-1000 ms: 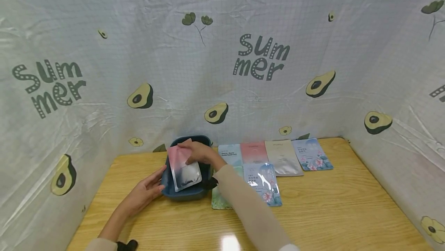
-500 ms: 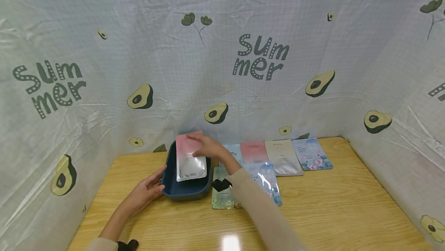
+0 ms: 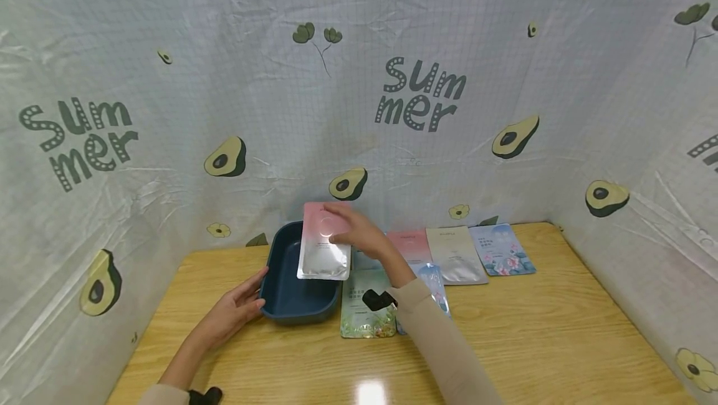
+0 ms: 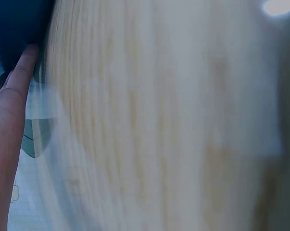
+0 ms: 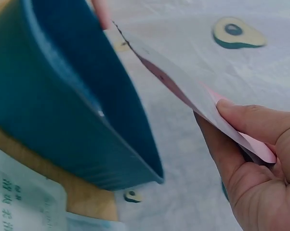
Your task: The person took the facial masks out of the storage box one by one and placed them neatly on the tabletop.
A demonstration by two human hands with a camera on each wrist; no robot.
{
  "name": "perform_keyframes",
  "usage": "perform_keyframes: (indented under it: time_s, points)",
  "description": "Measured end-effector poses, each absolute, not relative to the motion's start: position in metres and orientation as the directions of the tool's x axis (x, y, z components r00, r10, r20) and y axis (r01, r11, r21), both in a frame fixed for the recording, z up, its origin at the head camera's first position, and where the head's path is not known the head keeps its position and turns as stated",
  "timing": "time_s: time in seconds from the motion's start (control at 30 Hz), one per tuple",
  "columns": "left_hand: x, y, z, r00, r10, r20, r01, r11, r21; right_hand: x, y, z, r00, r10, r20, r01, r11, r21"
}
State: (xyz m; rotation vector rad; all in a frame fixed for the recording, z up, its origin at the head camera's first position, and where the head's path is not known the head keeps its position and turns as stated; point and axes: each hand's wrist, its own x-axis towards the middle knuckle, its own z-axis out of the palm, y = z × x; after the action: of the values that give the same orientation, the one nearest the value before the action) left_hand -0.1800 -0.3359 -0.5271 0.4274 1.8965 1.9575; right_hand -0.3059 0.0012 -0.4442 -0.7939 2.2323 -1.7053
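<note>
My right hand (image 3: 361, 230) pinches a pink-and-silver face mask packet (image 3: 322, 255) by its upper right edge, thumb on the printed face. It is held up over the right rear part of a dark blue bin (image 3: 300, 308). In the right wrist view the packet (image 5: 183, 91) shows edge-on between thumb and fingers, beside the bin's rim. My left hand (image 3: 232, 311) rests with extended fingers against the bin's left wall. The left wrist view catches only part of that hand (image 4: 12, 106) along the blue wall.
Right of the bin lie a green packet (image 3: 367, 305), a pink one (image 3: 408, 244), a cream-and-silver one (image 3: 457, 255) and a blue floral one (image 3: 502, 249). Another blue floral packet (image 3: 436, 280) is partly behind the right forearm. A printed cloth (image 3: 426, 168) rises behind the wooden table (image 3: 533, 330).
My right hand has lifted the pink-and-silver packet from inside the bin, moving it up and to the right. My left hand has stayed at the bin's wall.
</note>
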Motion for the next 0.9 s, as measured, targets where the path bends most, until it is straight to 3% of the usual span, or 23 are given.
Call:
perform_keyframes:
  time_s: [0.43,0.9]
  points:
    - [-0.180,-0.338,-0.526,-0.869,0.493,-0.046,-0.066,-0.022,0.998,-0.296,0.040,-0.436,-0.866,-0.458,0.202,-0.294,0.137,-0.946]
    - [-0.178,-0.341,-0.527,-0.862,0.506,-0.029,-0.056,-0.037,0.998,-0.260,0.097,-0.438,-0.894,-0.406,0.191,-0.295,0.211,-0.932]
